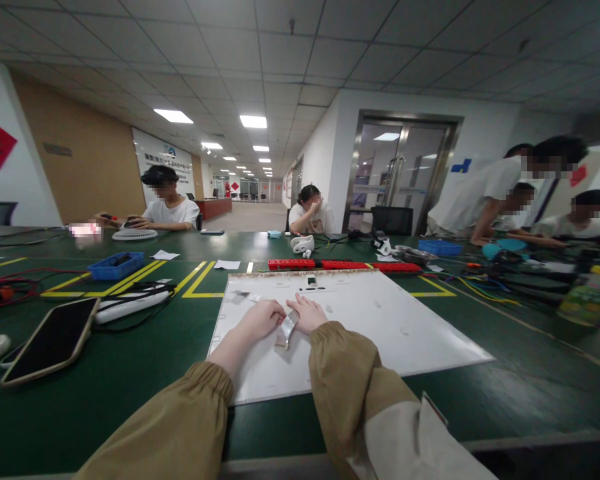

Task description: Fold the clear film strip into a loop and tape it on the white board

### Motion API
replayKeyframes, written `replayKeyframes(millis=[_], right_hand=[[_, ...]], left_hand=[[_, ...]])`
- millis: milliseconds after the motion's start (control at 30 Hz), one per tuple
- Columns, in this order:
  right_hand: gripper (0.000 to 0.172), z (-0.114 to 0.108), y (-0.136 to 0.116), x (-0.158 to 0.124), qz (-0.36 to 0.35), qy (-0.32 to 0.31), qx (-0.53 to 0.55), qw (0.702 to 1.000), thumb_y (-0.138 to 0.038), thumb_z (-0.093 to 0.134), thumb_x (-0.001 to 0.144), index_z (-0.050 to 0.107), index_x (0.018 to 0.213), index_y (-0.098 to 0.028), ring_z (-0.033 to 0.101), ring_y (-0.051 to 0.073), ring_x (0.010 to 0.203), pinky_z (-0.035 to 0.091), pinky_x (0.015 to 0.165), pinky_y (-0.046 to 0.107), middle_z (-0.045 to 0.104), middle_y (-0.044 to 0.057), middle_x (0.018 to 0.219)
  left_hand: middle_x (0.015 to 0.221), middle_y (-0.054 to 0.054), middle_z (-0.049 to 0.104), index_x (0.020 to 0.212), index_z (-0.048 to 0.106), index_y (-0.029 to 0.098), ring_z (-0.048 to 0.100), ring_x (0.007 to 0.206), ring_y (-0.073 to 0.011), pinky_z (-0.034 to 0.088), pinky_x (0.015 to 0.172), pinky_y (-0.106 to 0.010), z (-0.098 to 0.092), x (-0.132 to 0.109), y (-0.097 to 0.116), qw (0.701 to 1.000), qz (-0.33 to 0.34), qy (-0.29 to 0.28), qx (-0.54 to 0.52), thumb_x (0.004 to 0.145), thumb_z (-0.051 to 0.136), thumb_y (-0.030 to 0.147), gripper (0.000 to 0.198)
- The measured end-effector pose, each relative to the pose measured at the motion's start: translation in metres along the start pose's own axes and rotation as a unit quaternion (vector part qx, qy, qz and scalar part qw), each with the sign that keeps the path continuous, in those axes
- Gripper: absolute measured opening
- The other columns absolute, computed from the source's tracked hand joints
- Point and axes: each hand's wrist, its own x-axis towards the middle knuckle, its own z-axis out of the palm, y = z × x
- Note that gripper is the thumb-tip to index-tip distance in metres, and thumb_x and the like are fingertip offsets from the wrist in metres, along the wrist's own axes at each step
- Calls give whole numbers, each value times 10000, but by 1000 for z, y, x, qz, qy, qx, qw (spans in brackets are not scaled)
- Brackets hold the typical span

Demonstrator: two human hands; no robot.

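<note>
A large white panel (400, 327) lies flat on the green table, with small slots near its far edge. Both my hands rest over its left half, close together. My left hand (264, 316) is closed, its fingers curled down by the panel; its fingertips are partly hidden. Fingers stretched out, my right hand (309, 313) lies on the panel. Between them a shiny silver strip (287, 331) curves toward me, its far end at the fingers of my right hand. Another silvery piece (245, 295) lies on the panel beyond my left hand.
Left are a phone (53, 341), a white power strip (130, 303) with black cord, and a blue tray (116, 266). Red strips (347, 265) lie behind the panel. Right are cables (490, 290) and a yellow-lidded jar (587, 297). Several people sit or stand around the table.
</note>
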Motion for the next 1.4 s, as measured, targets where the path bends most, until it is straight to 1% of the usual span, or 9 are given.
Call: replayKeyframes(millis=[133, 633, 767, 900, 1033, 1133, 1233, 1300, 1400], right_hand=[[495, -1, 0, -1, 1, 12, 1, 1000, -392, 398, 865, 410, 1346, -279, 274, 264, 1325, 201, 1058, 443, 226, 76, 1478], [524, 1, -2, -1, 3, 25, 2, 1000, -445, 489, 805, 466, 1300, -275, 306, 254, 1307, 224, 1047, 438, 312, 83, 1441], [471, 2, 0, -1, -9, 27, -1, 1000, -346, 402, 854, 442, 1318, -271, 302, 230, 1310, 217, 1048, 442, 312, 70, 1442], [609, 3, 1, -1, -14, 32, 3, 999, -401, 448, 828, 314, 1397, -231, 301, 232, 1308, 223, 1051, 436, 270, 94, 1459], [540, 5, 2, 0, -14, 36, 4, 999, -444, 479, 811, 435, 1319, -264, 324, 242, 1295, 237, 1043, 436, 316, 82, 1439], [566, 6, 3, 2, -8, 40, 8, 999, -513, 514, 779, 475, 1286, -266, 333, 252, 1288, 243, 1041, 435, 315, 95, 1437], [612, 8, 3, 2, -15, 46, 13, 999, -571, 488, 776, 474, 1292, -242, 333, 271, 1286, 240, 1041, 459, 297, 116, 1444], [623, 9, 4, 1, -27, 52, 14, 998, -586, 459, 783, 468, 1295, -230, 330, 280, 1285, 237, 1037, 487, 280, 111, 1453], [630, 9, 3, -1, -44, 56, 20, 997, -573, 440, 790, 443, 1312, -220, 322, 274, 1291, 233, 1041, 510, 279, 73, 1458]], left_hand=[[982, -63, 660, 985, 655, 181, 586, 929, -192, 438, 848, -285, 2, 0, 3, 1000, -14, 9, 14, 739, 397, 74, 372], [954, -46, 681, 805, 713, 203, 598, 903, -183, 432, 866, -253, -3, 2, 2, 999, 5, -36, 19, 707, 423, 95, 325], [965, -46, 677, 815, 715, 199, 601, 902, -183, 433, 861, -249, -3, 2, 0, 1000, 12, -28, 6, 720, 426, 97, 320], [984, -46, 672, 850, 711, 197, 595, 922, -184, 425, 879, -257, -1, 1, -3, 1000, 22, -19, -7, 730, 406, 89, 345], [1011, -34, 661, 957, 682, 206, 587, 939, -180, 426, 875, -264, -2, -1, -2, 1000, 28, 5, 13, 741, 399, 88, 375], [1139, -42, 609, 1020, 654, 209, 549, 1031, -200, 386, 945, -313, -12, -3, -4, 992, -18, 99, 82, 774, 399, 112, 367], [1299, -66, 495, 1144, 582, 197, 451, 1172, -234, 318, 1017, -369, -25, -6, -14, 959, -107, 198, 173, 804, 394, 147, 392], [1354, -102, 439, 1246, 497, 156, 379, 1242, -261, 251, 1060, -418, -29, -9, -26, 940, -172, 190, 224, 819, 396, 184, 439], [1324, -170, 463, 1273, 452, 85, 381, 1245, -292, 193, 1066, -503, -25, -14, -44, 931, -264, 85, 236, 846, 369, 254, 467]])
